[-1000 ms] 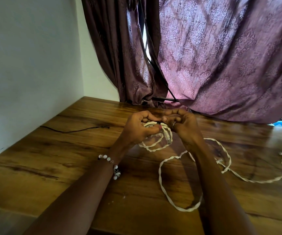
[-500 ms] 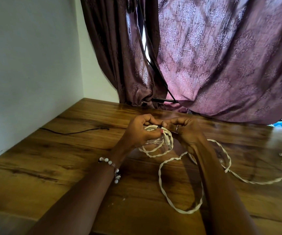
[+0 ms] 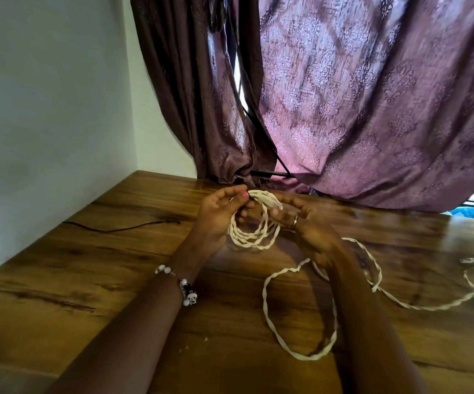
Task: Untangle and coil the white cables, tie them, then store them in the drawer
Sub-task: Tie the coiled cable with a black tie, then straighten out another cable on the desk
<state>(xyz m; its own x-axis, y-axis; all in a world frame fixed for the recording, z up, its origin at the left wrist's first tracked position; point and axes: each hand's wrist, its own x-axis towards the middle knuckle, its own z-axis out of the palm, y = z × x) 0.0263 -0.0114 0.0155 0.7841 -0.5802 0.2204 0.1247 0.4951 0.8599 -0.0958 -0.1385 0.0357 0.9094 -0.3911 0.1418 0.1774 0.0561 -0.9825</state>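
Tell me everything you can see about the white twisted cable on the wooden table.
The white twisted cable looks like two pale strands wound together. One end is coiled into several small loops, held above the brown wooden table between the left hand and the right hand. The rest trails loose across the table in a large loop and runs off toward the right.

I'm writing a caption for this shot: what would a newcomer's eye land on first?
First, the small coil of white cable held up between the left hand and right hand at mid-frame. Next, its loose tail looping across the wooden table toward the right. Behind hangs a purple patterned curtain.
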